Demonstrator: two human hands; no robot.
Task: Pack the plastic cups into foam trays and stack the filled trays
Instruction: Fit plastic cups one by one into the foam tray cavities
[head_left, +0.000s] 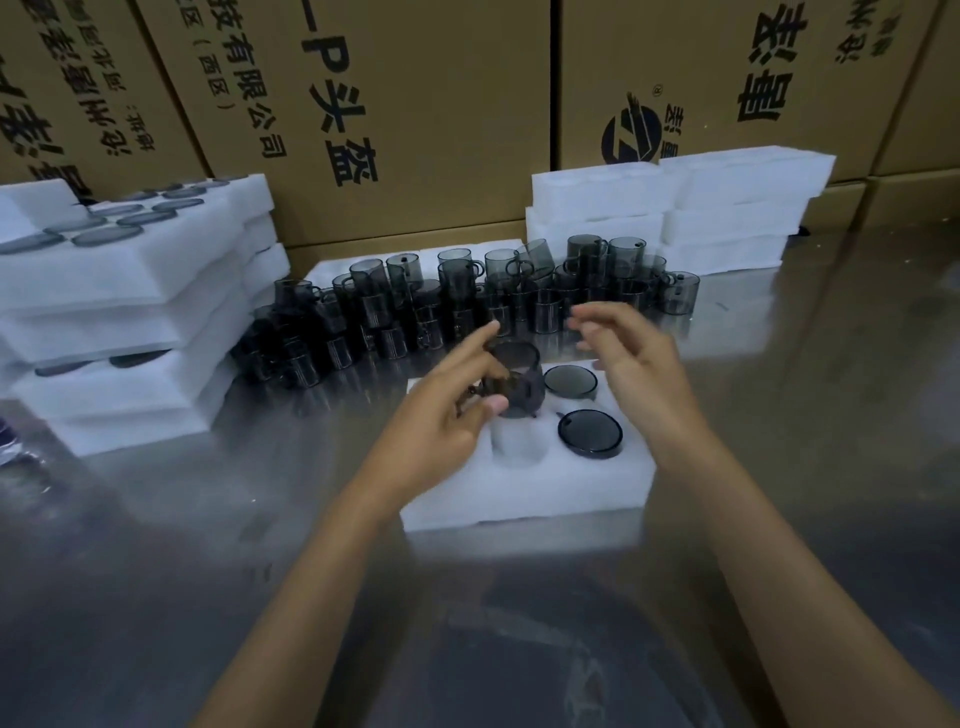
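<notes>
A white foam tray (524, 493) lies on the steel table in front of me. Two dark cups sit in its right-hand holes, one (570, 380) at the back and one (589, 433) nearer me. My left hand (457, 410) holds a smoky dark cup (517, 376) with thumb and curled fingers over the tray's left side, above an empty hole (517, 441); its index finger points outward. My right hand (631, 348) hovers over the tray's back right corner, fingers loosely spread, holding nothing. A heap of loose dark cups (467, 306) lies behind the tray.
Filled foam trays (119, 312) are stacked at the left. Empty foam trays (675, 208) are piled at the back right. Cardboard boxes (415, 104) form a wall behind everything. The steel table (467, 623) stretches toward me.
</notes>
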